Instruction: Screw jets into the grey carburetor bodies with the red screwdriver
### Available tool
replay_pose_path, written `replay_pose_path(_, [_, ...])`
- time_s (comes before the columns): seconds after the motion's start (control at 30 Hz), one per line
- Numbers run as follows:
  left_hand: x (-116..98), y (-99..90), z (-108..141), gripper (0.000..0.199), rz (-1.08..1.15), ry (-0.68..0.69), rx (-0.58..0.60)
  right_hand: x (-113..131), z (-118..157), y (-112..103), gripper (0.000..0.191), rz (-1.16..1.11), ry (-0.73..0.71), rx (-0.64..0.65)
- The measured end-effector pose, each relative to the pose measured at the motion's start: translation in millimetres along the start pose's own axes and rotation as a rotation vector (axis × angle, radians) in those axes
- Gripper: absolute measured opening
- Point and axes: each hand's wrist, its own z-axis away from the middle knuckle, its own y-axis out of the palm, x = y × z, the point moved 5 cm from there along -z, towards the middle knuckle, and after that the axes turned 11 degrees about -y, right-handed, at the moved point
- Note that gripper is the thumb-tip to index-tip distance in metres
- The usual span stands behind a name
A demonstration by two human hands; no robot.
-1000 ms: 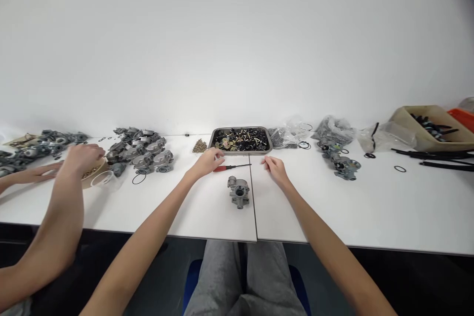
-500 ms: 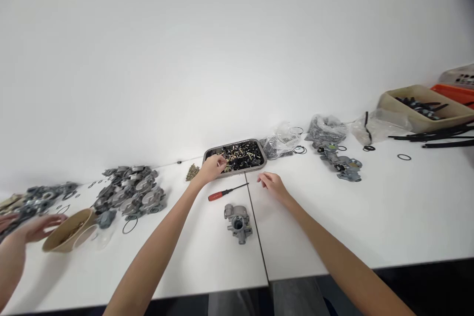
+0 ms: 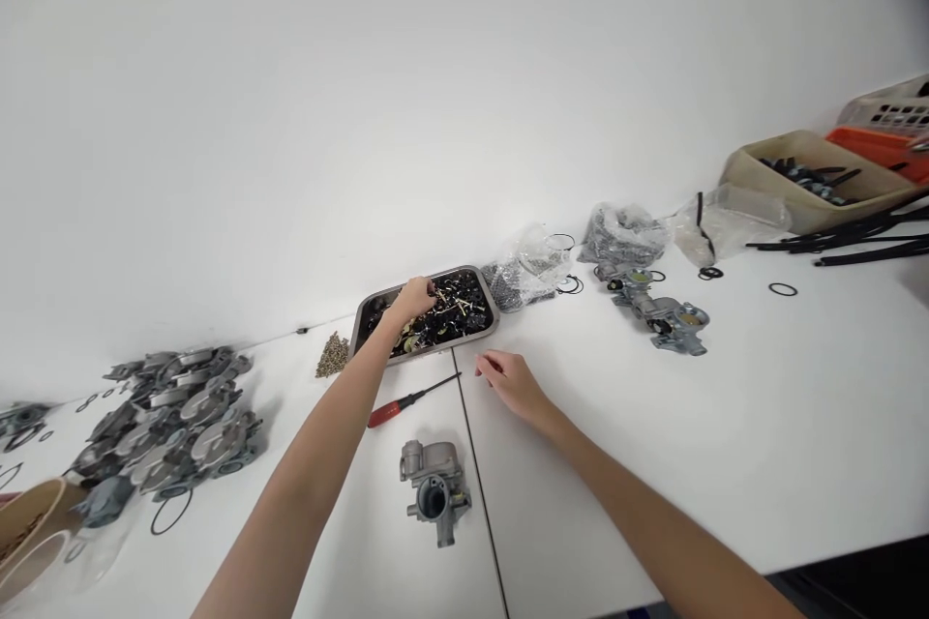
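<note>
My left hand (image 3: pixel 416 298) reaches into the metal tray (image 3: pixel 372 360), its fingers curled down among small black and brass-coloured parts (image 3: pixel 459 311). What those fingertips grip is hidden. Over the table, just in front of the tray's right part, my right hand (image 3: pixel 514 383) is closed with thumb and fingers drawn together; anything in it is too small to make out. A red-handled screwdriver (image 3: pixel 392 408) lies between the tray and a grey metal carburetor (image 3: pixel 435 484), which stands near me with its round bore facing my way. Neither hand touches these two.
At left sits a pile of carburetors (image 3: pixel 181 421) near a tan bowl (image 3: pixel 64 506). Small brass parts (image 3: pixel 333 355) are heaped beside the tray. To the right are plastic bags (image 3: pixel 624 234), more carburetors (image 3: pixel 657 309), black hoses (image 3: pixel 882 237) and a beige bin (image 3: pixel 813 208).
The view has swung right and closer. My left hand has moved deeper into the tray's parts. My right hand has curled more. The co-worker's hands at left have left the view.
</note>
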Motion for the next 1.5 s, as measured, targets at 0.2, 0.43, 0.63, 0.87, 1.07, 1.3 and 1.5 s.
replay_pose_path(0.2, [4.5, -33.6, 20.5, 0.02, 0.07, -0.026, -0.134, -1.1, -1.2, -0.5, 0.04, -0.006, 0.001, -0.009])
replay_pose_path(0.43, [33.0, -91.9, 120.1, 0.034, 0.187, -0.101, -0.379, -2.0, -3.7, -1.9, 0.036, 0.006, -0.013, -0.024])
replay_pose_path(0.63, [75.9, -46.1, 269.3, 0.034, 0.639, -0.237, -0.38, 11.7, -2.1, -1.1, 0.039, -0.011, -0.037, 0.107])
replay_pose_path(0.87, [71.7, 12.3, 339.0, 0.033, 0.941, -0.346, -0.402, 67.5, 37.0, 27.0, 0.091, -0.015, -0.132, 0.506])
replay_pose_path(1.07, [67.7, 22.7, 338.0, 0.032, 1.024, -0.326, -0.382, 82.7, 85.2, 64.0, 0.107, 0.205, -0.28, 0.637])
replay_pose_path(1.3, [72.5, 23.8, 346.0, 0.032, 1.109, -0.333, -0.434, 75.7, 89.8, 71.2, 0.096, 0.23, -0.324, 0.451])
replay_pose_path(1.5, [65.2, 23.8, 338.9, 0.032, 1.161, -0.346, -0.414, 76.4, 88.6, 72.8, 0.096, 0.249, -0.358, 0.429])
